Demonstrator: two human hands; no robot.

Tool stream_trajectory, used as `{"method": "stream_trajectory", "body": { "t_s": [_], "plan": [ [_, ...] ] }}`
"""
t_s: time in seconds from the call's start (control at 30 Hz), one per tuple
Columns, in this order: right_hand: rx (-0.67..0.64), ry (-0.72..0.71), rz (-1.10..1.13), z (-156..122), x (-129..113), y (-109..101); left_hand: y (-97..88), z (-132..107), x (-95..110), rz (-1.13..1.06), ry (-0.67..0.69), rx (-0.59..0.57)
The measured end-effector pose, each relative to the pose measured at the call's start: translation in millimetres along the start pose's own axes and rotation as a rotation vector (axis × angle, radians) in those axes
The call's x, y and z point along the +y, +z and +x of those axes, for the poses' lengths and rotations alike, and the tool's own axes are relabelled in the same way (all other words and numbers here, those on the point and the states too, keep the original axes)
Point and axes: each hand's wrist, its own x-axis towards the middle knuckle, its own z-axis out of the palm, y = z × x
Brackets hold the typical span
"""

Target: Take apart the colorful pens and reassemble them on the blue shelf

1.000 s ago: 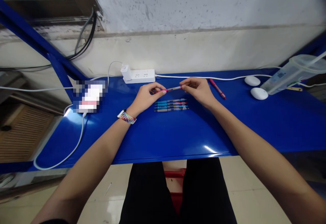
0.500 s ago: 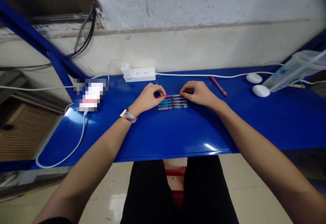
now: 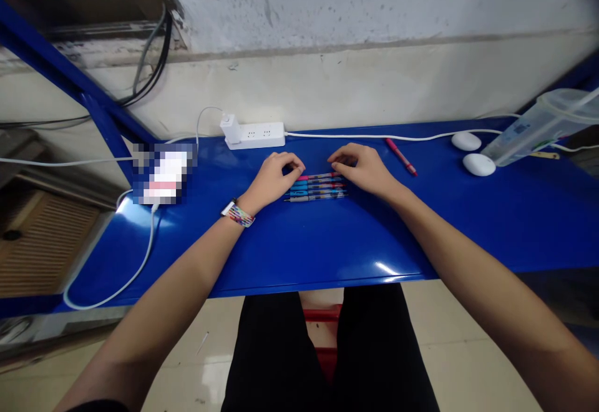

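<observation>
A row of several pens (image 3: 316, 191) lies side by side on the blue table (image 3: 299, 243). The pink pen (image 3: 319, 176) is the farthest one in the row and rests flat against the others. My left hand (image 3: 274, 180), with a colourful wrist band, has its fingers curled in a pinch at the pink pen's left end. On the other side, my right hand (image 3: 362, 168) is curled over that pen's right end. Both hands rest low on the table.
A red pen (image 3: 401, 156) lies alone behind my right hand. A white power strip (image 3: 255, 135) with cables sits at the back. Two white oval objects (image 3: 477, 164) and a tilted clear plastic cup (image 3: 533, 128) are at the right. A blurred item (image 3: 163, 173) lies left.
The pink pen was held in the air between both hands. It has come down onto the far side of the pen row, and both hands have sunk to the table with it.
</observation>
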Motion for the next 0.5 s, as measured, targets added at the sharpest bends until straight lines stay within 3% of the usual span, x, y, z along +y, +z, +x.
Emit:
{"method": "stream_trajectory", "body": {
  "t_s": [0.17,0.5],
  "plan": [
    [0.159,0.172,0.416,-3.1,-5.7,25.6,12.6,-0.9,4.7,-0.228,-0.09,0.077],
    [0.257,0.177,0.47,-10.9,-19.0,43.9,26.5,-1.9,20.7,-0.509,-0.215,0.223]
  ]
}}
